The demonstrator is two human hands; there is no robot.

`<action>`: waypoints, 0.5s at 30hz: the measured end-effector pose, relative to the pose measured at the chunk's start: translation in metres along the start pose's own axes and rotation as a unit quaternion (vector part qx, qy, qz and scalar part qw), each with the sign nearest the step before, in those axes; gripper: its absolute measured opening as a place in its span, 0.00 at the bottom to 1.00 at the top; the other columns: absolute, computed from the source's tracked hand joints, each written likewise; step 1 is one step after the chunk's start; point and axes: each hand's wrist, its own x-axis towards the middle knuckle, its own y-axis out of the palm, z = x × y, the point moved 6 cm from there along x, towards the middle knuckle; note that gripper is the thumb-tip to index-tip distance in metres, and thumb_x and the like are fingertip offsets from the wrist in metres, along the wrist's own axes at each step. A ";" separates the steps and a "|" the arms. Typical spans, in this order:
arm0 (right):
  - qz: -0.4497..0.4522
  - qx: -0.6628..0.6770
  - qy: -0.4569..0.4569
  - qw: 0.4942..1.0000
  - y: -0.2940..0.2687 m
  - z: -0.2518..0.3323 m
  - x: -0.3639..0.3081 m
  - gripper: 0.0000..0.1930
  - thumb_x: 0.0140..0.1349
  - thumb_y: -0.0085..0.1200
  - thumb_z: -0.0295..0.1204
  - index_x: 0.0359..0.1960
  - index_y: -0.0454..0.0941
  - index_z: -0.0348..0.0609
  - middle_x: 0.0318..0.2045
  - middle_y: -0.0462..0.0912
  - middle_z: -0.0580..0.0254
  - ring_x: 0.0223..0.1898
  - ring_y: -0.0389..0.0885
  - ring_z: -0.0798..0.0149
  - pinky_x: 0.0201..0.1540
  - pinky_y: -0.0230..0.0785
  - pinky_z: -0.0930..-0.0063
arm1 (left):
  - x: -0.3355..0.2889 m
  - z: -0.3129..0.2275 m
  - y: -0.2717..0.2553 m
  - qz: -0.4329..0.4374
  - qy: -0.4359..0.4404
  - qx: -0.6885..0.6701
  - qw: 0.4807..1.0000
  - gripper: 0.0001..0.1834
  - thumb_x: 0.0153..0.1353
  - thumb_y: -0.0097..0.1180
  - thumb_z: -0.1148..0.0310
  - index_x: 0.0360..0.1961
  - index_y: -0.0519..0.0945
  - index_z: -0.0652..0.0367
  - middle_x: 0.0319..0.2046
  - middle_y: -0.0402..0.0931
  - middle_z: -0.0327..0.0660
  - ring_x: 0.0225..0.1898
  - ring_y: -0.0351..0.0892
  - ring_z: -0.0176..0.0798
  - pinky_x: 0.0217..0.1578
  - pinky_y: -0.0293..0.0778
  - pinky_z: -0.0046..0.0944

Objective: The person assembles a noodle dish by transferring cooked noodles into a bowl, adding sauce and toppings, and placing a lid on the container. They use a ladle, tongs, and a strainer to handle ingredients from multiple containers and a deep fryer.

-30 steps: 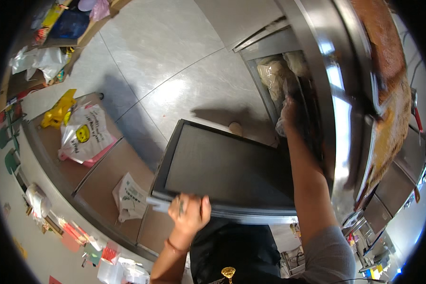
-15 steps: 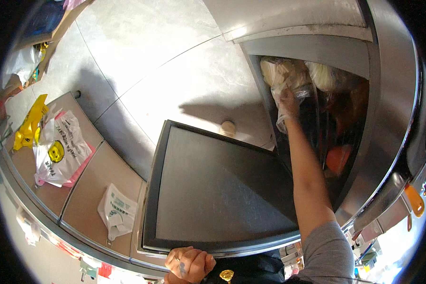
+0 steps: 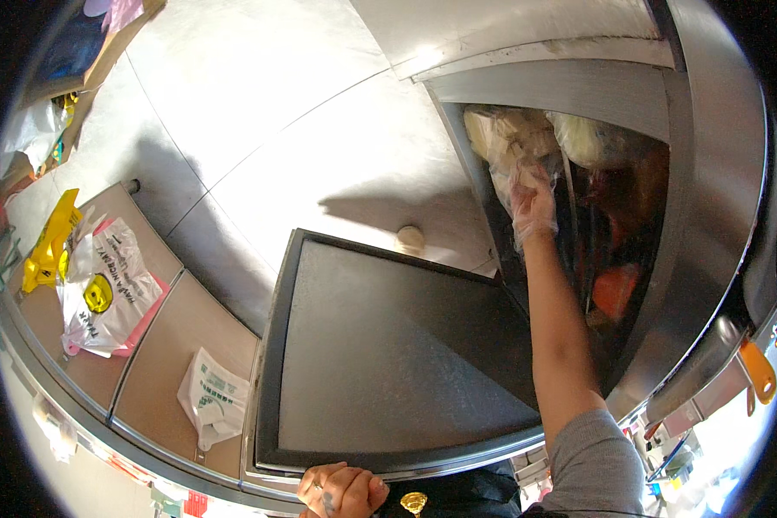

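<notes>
An undercounter fridge stands open, and its dark inner door panel (image 3: pixel 388 345) spreads across the lower middle of the view. My left hand (image 3: pixel 341 490) is closed at the door's near edge, fingers curled, a ring on one of them. Deep in the fridge, my right hand (image 3: pixel 535 203) is wrapped in thin clear film at the mouth of a clear plastic bag (image 3: pixel 505 138) of pale food. Its fingers look curled on the bag, though the film partly hides them. Beside it is another bag with pale green-white contents (image 3: pixel 591 142); an orange-red item (image 3: pixel 615 289) lies nearer.
Brown cabinet doors (image 3: pixel 160 371) run along the left, with a white printed bag (image 3: pixel 214 397), a white smiley-face carrier bag (image 3: pixel 108 289) and a yellow bag (image 3: pixel 53 246) hung there. A metal counter edge (image 3: pixel 725 216) curves along the right. Pale tiled floor (image 3: pixel 259 104) lies beyond the door.
My right hand has pushed slightly into the clear bag's mouth, and the film now covers more of it. My left hand stays at the door edge. The whole view has shifted a little.
</notes>
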 end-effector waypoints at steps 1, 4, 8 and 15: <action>0.008 0.071 0.037 0.997 0.003 -0.001 -0.003 0.15 0.64 0.55 0.26 0.53 0.74 0.41 0.50 0.77 0.56 0.52 0.77 0.59 0.54 0.75 0.70 | 0.002 0.000 -0.002 0.005 -0.001 -0.004 1.000 0.04 0.59 0.57 0.69 0.28 0.76 0.54 0.29 0.77 0.39 0.28 0.78 0.41 0.30 0.76 0.40; 0.003 0.118 0.076 0.990 -0.012 -0.005 0.008 0.17 0.64 0.56 0.30 0.53 0.74 0.41 0.52 0.77 0.53 0.54 0.77 0.53 0.57 0.74 0.67 | 0.007 -0.002 -0.004 0.004 0.003 -0.007 1.000 0.04 0.59 0.57 0.69 0.27 0.76 0.54 0.29 0.77 0.39 0.27 0.77 0.42 0.29 0.76 0.40; -0.129 -0.354 -0.002 0.926 -0.018 -0.008 0.028 0.20 0.63 0.58 0.37 0.55 0.74 0.45 0.52 0.77 0.48 0.54 0.76 0.48 0.60 0.69 0.54 | 0.010 -0.004 -0.004 0.006 0.010 0.009 1.000 0.05 0.59 0.57 0.70 0.27 0.76 0.55 0.29 0.77 0.40 0.27 0.77 0.42 0.28 0.76 0.40; 0.059 -0.719 -0.396 0.568 0.036 0.003 0.040 0.32 0.61 0.59 0.38 0.66 0.66 0.42 0.62 0.69 0.41 0.64 0.66 0.40 0.66 0.57 0.51 | 0.003 0.000 -0.002 0.045 -0.006 -0.029 0.999 0.04 0.58 0.58 0.71 0.27 0.77 0.56 0.29 0.77 0.40 0.29 0.79 0.43 0.31 0.77 0.43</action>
